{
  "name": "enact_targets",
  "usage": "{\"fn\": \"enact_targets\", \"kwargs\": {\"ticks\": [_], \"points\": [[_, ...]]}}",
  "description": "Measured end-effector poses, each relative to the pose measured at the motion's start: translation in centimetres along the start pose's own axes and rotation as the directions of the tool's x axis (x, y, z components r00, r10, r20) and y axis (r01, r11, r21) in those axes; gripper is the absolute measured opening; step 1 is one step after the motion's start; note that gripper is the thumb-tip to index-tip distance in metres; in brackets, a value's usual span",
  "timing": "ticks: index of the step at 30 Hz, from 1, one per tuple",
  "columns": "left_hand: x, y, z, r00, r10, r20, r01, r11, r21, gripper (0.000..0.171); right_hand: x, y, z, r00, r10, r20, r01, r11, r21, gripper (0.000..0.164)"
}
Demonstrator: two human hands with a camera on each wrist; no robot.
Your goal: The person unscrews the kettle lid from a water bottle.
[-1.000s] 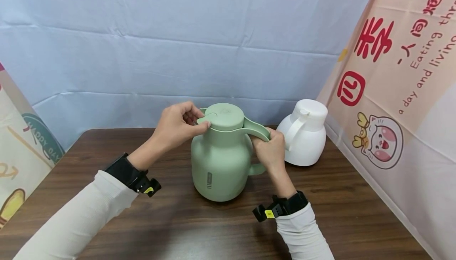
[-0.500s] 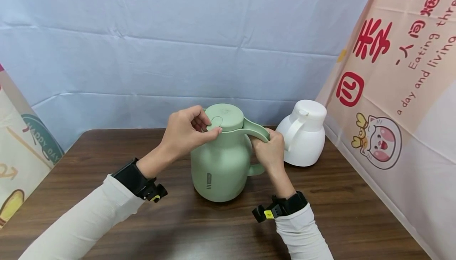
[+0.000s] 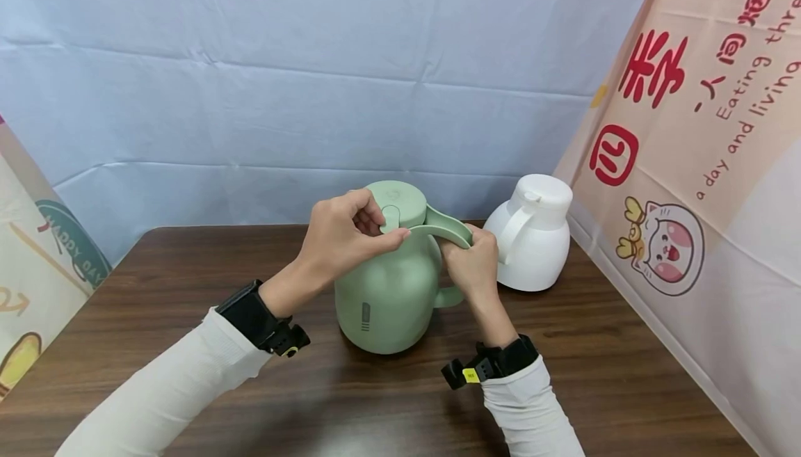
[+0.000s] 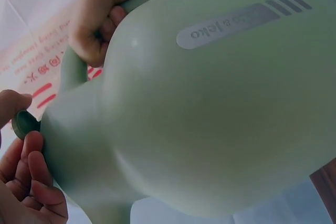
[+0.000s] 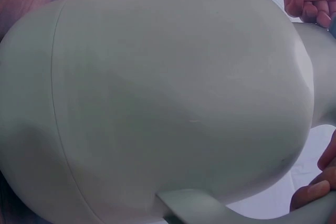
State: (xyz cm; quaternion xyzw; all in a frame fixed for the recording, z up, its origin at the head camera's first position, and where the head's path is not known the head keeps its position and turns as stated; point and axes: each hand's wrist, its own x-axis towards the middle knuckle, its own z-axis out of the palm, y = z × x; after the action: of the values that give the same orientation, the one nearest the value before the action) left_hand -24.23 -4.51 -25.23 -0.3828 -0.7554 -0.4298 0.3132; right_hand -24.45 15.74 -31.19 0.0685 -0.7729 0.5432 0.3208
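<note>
A light green thermos jug (image 3: pixel 388 304) stands upright on the table. Its round lid (image 3: pixel 403 196) sits on the neck, and a small tab sticks out from the lid's edge. With thumb and fingers, my left hand (image 3: pixel 341 234) pinches that tab (image 4: pixel 24 124), which shows dark green in the left wrist view. On the jug's other side, my right hand (image 3: pixel 472 259) grips the handle (image 3: pixel 449 297) near its top, fingers curled round it. The jug's spout is mostly hidden behind the left hand in the head view.
A white jug (image 3: pixel 532 234) with a white lid stands on the brown wooden table (image 3: pixel 563 373), just right of my right hand. Pale blue cloth (image 3: pixel 250 95) hangs behind, and a printed cloth (image 3: pixel 676 165) borders the right side.
My left hand has moved right and toward me round the jug's neck, turning the lid so its tab has swung from the left side to the front. The right hand has stayed on the handle.
</note>
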Motion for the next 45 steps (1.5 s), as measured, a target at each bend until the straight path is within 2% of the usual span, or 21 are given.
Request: {"fn": "enact_targets", "kwargs": {"ticks": [3, 7, 9, 15, 19, 24, 28, 32, 39, 45], "points": [[0.0, 0.2, 0.1, 1.0, -0.001, -0.004, 0.001, 1.0, 0.01, 0.027, 0.0, 0.0, 0.0, 1.0, 0.003, 0.005, -0.003, 1.0, 0.001, 0.043], [0.0, 0.2, 0.2, 1.0, -0.001, -0.004, 0.001, 1.0, 0.022, 0.027, -0.5, -2.3, -0.3, 0.999, 0.042, 0.01, -0.042, 0.999, 0.0, 0.042], [0.1, 0.3, 0.1, 1.0, -0.013, 0.004, 0.013, 0.999, 0.036, 0.028, -0.6, -2.6, -0.4, 0.999, 0.052, 0.01, -0.052, 0.999, 0.002, 0.042], [0.2, 1.1, -0.7, 0.993, -0.107, 0.055, 0.098, 0.986, 0.138, 0.032, -0.1, -0.3, -0.1, 1.0, 0.02, 0.011, -0.02, 1.0, -0.014, 0.044], [0.5, 1.6, -1.3, 0.985, -0.151, 0.086, 0.134, 0.975, 0.179, 0.033, -0.1, 0.0, 0.0, 1.0, -0.009, 0.005, 0.009, 1.0, -0.016, 0.044], [0.6, 1.9, -1.5, 0.978, -0.176, 0.108, 0.153, 0.969, 0.193, 0.032, -0.1, -0.1, 0.0, 1.0, -0.014, -0.007, 0.014, 1.0, -0.02, 0.042], [0.6, 1.9, -1.6, 0.976, -0.178, 0.125, 0.153, 0.97, 0.19, 0.033, -0.1, -0.2, 0.0, 1.0, -0.007, -0.005, 0.007, 1.0, -0.022, 0.042], [0.9, 2.0, -2.0, 0.975, -0.151, 0.16, 0.12, 0.975, 0.188, 0.036, 0.0, -0.2, 0.0, 1.0, -0.004, -0.002, 0.004, 1.0, -0.026, 0.043], [1.9, 2.3, -2.8, 0.953, -0.152, 0.263, 0.093, 0.97, 0.227, 0.039, 0.0, -0.3, 0.1, 1.0, -0.005, -0.001, 0.005, 1.0, -0.016, 0.042], [2.6, 2.3, -2.9, 0.94, -0.173, 0.295, 0.096, 0.961, 0.26, 0.041, 0.0, -0.2, 0.1, 1.0, 0.002, -0.004, -0.003, 1.0, -0.014, 0.043]]}}
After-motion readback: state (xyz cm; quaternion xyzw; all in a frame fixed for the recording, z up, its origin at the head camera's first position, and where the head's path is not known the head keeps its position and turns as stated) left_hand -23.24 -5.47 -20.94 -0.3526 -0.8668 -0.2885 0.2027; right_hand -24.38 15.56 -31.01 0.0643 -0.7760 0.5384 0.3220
